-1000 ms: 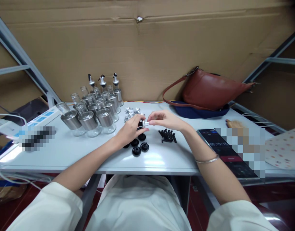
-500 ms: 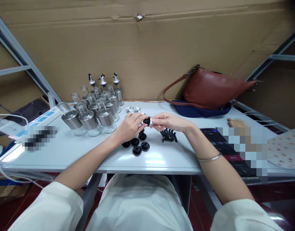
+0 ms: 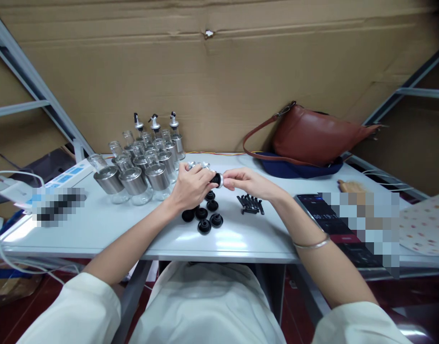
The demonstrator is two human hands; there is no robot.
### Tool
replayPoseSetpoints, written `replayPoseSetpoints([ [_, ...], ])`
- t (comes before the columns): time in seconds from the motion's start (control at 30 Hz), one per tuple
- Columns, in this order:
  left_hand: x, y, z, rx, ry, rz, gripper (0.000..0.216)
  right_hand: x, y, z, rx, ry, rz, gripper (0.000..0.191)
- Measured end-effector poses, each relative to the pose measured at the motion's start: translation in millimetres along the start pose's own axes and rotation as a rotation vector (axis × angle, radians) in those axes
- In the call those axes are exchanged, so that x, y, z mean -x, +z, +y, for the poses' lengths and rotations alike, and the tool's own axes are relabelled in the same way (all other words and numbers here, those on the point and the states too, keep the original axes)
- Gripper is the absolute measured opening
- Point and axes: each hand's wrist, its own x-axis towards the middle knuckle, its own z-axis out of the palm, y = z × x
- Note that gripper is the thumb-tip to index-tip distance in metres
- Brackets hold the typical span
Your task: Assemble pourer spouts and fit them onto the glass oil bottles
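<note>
My left hand (image 3: 192, 187) is closed around the black, ribbed end of a bottle pourer (image 3: 216, 180). From the other side, the fingertips of my right hand (image 3: 248, 183) pinch its silver collar. Part of the pourer is hidden by my fingers. Below my hands, several round black stoppers (image 3: 204, 226) lie on the white table (image 3: 108, 234). Several small black levers (image 3: 251, 204) form a group under my right wrist. Behind my left hand, some silver caps (image 3: 204, 165) are partly covered.
Several glass bottles with steel sleeves (image 3: 156, 176) stand to the left, the rear ones topped with pourers (image 3: 174, 120). A brown handbag (image 3: 312, 134) rests on a dark blue cap (image 3: 298, 167) at the back right. A phone-like screen (image 3: 330, 224) and a power strip (image 3: 67, 179) flank my arms.
Both hands keep their grip on the pourer, which has turned slightly and shifted a little to the left. The whole view has moved slightly; the loose parts lie as before.
</note>
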Motion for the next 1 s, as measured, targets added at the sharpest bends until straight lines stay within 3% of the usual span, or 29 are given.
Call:
replayPoseSetpoints([
  [0.13, -0.1, -0.2, 1.7, 0.279, -0.228, -0.077, 0.041, -0.6, 8.6, 3.2, 0.218, -0.082, 0.189, 0.030],
  [0.3, -3.0, 2.4, 5.3, 0.807, -0.525, -0.058, 0.036, -3.8, 15.8, 9.6, 0.691, -0.360, 0.381, 0.029],
  [0.43, -6.3, 3.0, 10.6, 1.134, -0.662, -0.014, 0.036, -2.3, 17.1, 6.5, 1.098, -0.557, 0.484, 0.024],
  [0.53, -9.1, 2.3, 14.3, 1.254, -0.725, -0.016, 0.036, 0.8, 16.6, 5.3, 1.244, -0.637, 0.512, 0.019],
  [0.6, -11.1, 1.8, 15.2, 1.318, -0.753, -0.051, 0.037, 2.5, 15.5, 6.8, 1.232, -0.603, 0.520, 0.019],
  [0.73, -14.6, -0.4, 12.1, 1.361, -0.725, -0.104, 0.040, 2.8, 12.9, 8.6, 1.090, -0.392, 0.509, 0.023],
  [1.0, -13.7, -8.6, 3.1, 0.887, -0.498, -0.127, 0.037, -2.6, 12.9, 2.1, 0.628, -0.205, 0.496, 0.037],
])
